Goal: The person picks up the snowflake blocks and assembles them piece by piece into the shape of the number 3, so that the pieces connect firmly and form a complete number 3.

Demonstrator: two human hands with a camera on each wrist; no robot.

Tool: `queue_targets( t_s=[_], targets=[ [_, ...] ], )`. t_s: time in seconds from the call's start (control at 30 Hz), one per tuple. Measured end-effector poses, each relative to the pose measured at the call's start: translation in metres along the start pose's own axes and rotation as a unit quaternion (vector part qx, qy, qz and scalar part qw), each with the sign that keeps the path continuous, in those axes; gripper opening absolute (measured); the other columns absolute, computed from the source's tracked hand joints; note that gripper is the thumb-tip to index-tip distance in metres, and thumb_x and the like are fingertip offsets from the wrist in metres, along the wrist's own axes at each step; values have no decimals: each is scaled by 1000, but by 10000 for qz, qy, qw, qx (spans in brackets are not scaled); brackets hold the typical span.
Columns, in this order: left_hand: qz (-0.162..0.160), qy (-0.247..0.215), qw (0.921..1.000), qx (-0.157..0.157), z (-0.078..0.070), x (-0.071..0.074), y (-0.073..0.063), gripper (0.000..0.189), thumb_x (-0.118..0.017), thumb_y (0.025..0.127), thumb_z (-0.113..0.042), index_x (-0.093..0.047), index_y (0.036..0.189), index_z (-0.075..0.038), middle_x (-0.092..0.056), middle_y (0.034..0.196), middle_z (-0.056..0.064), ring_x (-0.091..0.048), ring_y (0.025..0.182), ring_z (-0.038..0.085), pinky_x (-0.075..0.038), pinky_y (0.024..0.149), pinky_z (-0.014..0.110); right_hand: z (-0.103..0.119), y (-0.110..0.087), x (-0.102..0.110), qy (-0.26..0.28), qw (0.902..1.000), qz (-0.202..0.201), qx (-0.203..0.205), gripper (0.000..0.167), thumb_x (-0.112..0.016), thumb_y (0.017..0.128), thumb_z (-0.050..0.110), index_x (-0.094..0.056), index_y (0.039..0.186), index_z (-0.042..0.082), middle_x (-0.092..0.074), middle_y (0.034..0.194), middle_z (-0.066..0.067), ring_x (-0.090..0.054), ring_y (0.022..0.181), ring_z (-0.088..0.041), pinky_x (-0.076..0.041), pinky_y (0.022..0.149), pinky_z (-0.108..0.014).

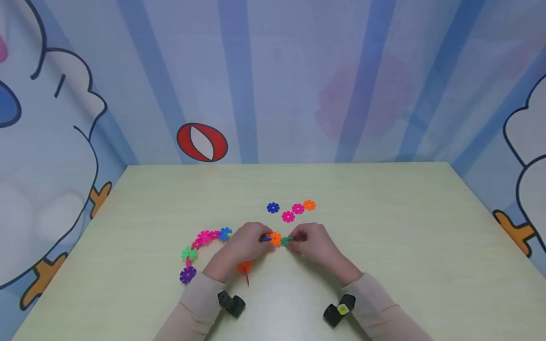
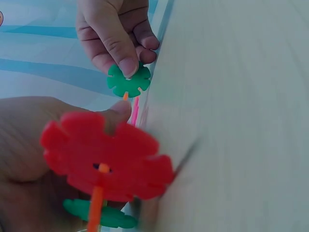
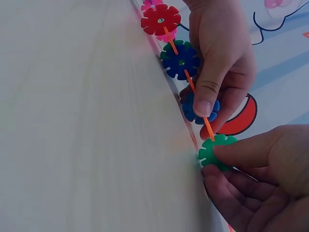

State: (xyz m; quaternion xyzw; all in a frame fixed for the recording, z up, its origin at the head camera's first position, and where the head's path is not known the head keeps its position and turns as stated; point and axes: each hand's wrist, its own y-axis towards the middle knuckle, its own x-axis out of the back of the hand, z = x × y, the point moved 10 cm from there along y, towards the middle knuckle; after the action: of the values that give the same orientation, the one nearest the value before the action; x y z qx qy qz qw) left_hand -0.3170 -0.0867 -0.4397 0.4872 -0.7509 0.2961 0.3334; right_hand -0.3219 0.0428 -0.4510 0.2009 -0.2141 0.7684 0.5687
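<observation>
My left hand [image 1: 246,242] pinches a blue notched flower disc [image 3: 189,109] in a chain of interlocking plastic discs. An orange disc [image 1: 275,236] joins it on the right and appears edge-on in the right wrist view. At the chain's right end, a green disc [image 3: 207,153] sits between the thumb and fingers of my right hand [image 1: 316,244], touching the orange one. Farther along the chain come a dark blue disc [image 3: 174,63] and a red disc [image 2: 125,145]. Part of the chain is hidden behind my left hand and wrist.
The chain curves left across the table [image 1: 405,227], through a light blue disc [image 1: 223,235], pink discs [image 1: 204,238] and a light green disc [image 1: 187,253] to a purple disc [image 1: 186,275]. Beyond the hands lie a loose blue disc [image 1: 270,207], two pink discs [image 1: 288,219] and an orange disc [image 1: 309,202].
</observation>
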Motion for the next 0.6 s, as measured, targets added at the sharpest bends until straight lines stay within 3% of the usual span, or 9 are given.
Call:
queue_targets(
  t_s=[0.27, 0.47, 0.6],
  targets=[
    [-22, -60, 10000, 71, 2, -2, 2, 29, -69, 88, -15, -69, 114, -2, -67, 100, 5, -54, 82, 18, -49, 75, 31, 0, 0, 1, -174, 9996, -214, 73, 4, -75, 82, 8, -74, 85, 8, -66, 77, 1, -56, 72, -15, -52, 68, -27],
    [32, -136, 9999, 69, 1, -3, 3, 22, -68, 89, -14, -72, 109, -4, -61, 85, 3, -51, 74, 18, -44, 65, 28, 3, 0, 2, -248, 9988, -339, 232, 4, -78, 79, 9, -75, 82, 8, -66, 73, 3, -56, 69, -14, -51, 66, -26],
    [-3, -98, 9999, 104, 1, -3, 3, 20, -68, 89, -11, -72, 106, -3, -60, 84, 3, -51, 74, 18, -44, 66, 28, 6, 0, 0, -248, 9983, -338, 406, 4, -78, 79, 8, -75, 81, 6, -67, 71, 3, -56, 68, -13, -51, 65, -25]
  ],
)
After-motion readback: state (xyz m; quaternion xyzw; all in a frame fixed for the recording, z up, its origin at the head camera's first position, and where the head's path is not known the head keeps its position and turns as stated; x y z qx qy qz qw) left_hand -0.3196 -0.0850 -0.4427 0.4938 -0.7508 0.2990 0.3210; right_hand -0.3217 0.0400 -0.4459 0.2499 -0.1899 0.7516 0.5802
